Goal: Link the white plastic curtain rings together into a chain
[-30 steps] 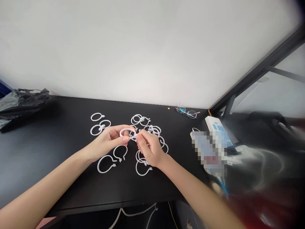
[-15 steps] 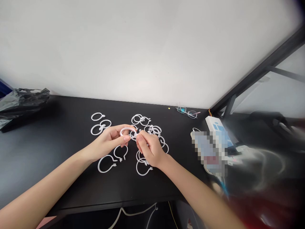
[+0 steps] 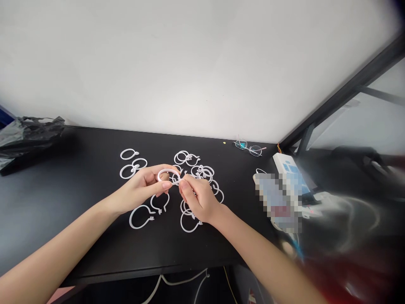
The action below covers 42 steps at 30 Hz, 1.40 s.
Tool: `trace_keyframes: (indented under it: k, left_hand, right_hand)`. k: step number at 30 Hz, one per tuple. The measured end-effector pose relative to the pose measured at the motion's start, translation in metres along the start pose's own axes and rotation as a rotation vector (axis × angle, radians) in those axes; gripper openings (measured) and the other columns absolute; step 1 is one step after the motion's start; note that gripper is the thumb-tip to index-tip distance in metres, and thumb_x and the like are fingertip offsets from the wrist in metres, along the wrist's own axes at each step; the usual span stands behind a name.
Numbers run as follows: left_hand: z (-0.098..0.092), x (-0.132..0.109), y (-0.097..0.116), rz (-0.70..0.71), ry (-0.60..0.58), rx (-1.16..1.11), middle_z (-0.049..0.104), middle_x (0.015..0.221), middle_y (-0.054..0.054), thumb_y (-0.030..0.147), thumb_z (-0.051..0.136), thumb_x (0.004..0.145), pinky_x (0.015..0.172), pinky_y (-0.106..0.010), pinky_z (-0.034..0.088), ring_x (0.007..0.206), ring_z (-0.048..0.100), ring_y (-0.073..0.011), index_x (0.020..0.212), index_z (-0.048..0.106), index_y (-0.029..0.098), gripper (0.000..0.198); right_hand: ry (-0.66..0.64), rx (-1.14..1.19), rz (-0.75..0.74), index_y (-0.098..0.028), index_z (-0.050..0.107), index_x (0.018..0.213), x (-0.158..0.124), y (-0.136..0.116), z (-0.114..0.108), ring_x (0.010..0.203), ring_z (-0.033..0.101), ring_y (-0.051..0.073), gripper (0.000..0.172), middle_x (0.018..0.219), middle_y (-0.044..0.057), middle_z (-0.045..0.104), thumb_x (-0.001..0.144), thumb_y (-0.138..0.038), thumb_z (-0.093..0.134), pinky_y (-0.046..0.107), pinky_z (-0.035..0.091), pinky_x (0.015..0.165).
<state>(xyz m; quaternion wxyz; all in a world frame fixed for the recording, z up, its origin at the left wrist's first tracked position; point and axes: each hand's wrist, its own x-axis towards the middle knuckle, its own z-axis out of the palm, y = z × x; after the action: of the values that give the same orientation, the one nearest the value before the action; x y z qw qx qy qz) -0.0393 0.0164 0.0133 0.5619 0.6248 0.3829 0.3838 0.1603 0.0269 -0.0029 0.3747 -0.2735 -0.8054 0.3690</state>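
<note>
Beyond the fingertips, I have a pale wall (image 3: 202,76) as the backdrop. A black desk (image 3: 85,169) extends beneath both hands. Far to the left of the fingers sits a crumpled black bag (image 3: 38,131); I judge its side position keeps the working area accessible.

Well to the right of the fingers, I note a white box (image 3: 287,166) with blue panels and, just nearer, a flat object (image 3: 275,200) masked by pixelation; I cannot identify it.

The left hand (image 3: 145,183) has thumb and fingers narrowed on one white ring (image 3: 172,170), raised above the desk. The right hand (image 3: 201,196) pinches the ring's right end between thumb and bent forefinger. I judge that the left grip steadies the round side while the right controls the end; the fingers cover that end, so I cannot tell whether it is joined.

Beyond and right of the fingers lie glasses (image 3: 248,148), near the wall, probably to avoid contact.

Loose rings surround the fingers: three ring-shaped pieces (image 3: 121,154) to the left, two gapped rings (image 3: 130,217) nearer, and an overlapping group (image 3: 223,196) beneath and right of the right fingers. Smallest is a yellow speck (image 3: 224,142) beside the glasses.
</note>
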Motion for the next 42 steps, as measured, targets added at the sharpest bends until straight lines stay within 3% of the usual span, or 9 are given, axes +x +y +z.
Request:
trace_keyframes:
  k: [8,14,19,24,28,31,35,42]
  left_hand:
    - [-0.001,0.0,0.001,0.018,-0.016,0.102,0.03,0.065,0.007,0.039,0.059,0.088,0.049,-0.019,0.037,0.053,0.032,-0.0072,0.112,0.06,0.024,0.028]
    - [0.003,0.001,0.003,0.023,-0.006,0.194,0.041,0.062,0.005,0.04,0.057,0.088,0.046,-0.019,0.033,0.053,0.037,-0.0087,0.099,0.06,0.021,0.022]
    - [0.005,0.002,0.003,0.005,0.078,0.094,0.029,0.058,0.008,0.037,0.067,0.08,0.047,-0.019,0.033,0.049,0.03,-0.0078,0.094,0.064,0.023,0.02]
    - [0.007,0.003,0.006,-0.008,0.071,0.003,0.04,0.061,0.006,0.034,0.07,0.078,0.05,-0.018,0.038,0.052,0.039,-0.0077,0.094,0.067,0.024,0.019]
    - [0.005,0.002,0.009,-0.012,0.159,-0.049,0.053,0.068,0.003,0.034,0.071,0.079,0.061,-0.021,0.047,0.064,0.051,-0.0109,0.104,0.069,0.025,0.026]
    - [0.001,0.002,0.007,-0.018,0.23,-0.104,0.061,0.073,0.0,0.036,0.069,0.082,0.071,-0.022,0.051,0.072,0.058,-0.0129,0.1,0.072,0.023,0.022]
    - [-0.003,0.002,0.003,0.005,0.29,-0.136,0.065,0.073,-0.001,0.033,0.071,0.082,0.072,-0.022,0.052,0.073,0.06,-0.0128,0.093,0.073,0.022,0.016]
    - [0.002,0.003,0.006,0.035,0.352,0.047,0.073,0.087,-0.004,0.034,0.074,0.078,0.08,-0.028,0.056,0.082,0.067,-0.0175,0.094,0.072,0.02,0.021]
  right_hand:
    - [-0.03,-0.094,0.035,-0.019,0.044,0.072,0.002,-0.005,-0.001,0.049,0.043,0.009,0.033,0.056,-0.004,0.045,0.1,-0.029,0.032,0.023,0.035,0.053]
    - [-0.033,-0.101,0.032,-0.018,0.047,0.072,0.001,-0.004,-0.001,0.049,0.045,0.009,0.036,0.056,-0.003,0.047,0.101,-0.03,0.03,0.023,0.036,0.054]
    - [-0.026,-0.094,0.017,-0.018,0.048,0.073,0.0,-0.001,0.001,0.05,0.046,0.009,0.034,0.057,-0.003,0.047,0.1,-0.03,0.032,0.023,0.036,0.054]
    - [-0.011,-0.085,0.0,-0.019,0.045,0.072,-0.001,0.001,0.003,0.051,0.047,0.009,0.033,0.059,-0.003,0.048,0.1,-0.03,0.032,0.023,0.037,0.054]
    - [0.027,-0.083,-0.015,-0.019,0.044,0.074,0.0,0.002,0.003,0.052,0.048,0.01,0.03,0.059,-0.003,0.049,0.1,-0.028,0.033,0.023,0.039,0.056]
    - [0.048,-0.09,-0.021,-0.02,0.044,0.075,-0.001,0.002,0.003,0.053,0.049,0.01,0.028,0.06,-0.002,0.049,0.1,-0.028,0.034,0.023,0.039,0.056]
    - [0.061,-0.087,-0.019,-0.02,0.042,0.079,-0.001,0.003,0.003,0.053,0.049,0.01,0.023,0.063,-0.003,0.051,0.099,-0.029,0.036,0.022,0.039,0.055]
    - [0.094,-0.101,-0.038,-0.019,0.047,0.091,0.0,0.003,0.005,0.052,0.051,0.009,0.015,0.065,-0.003,0.055,0.098,-0.03,0.039,0.021,0.04,0.053]
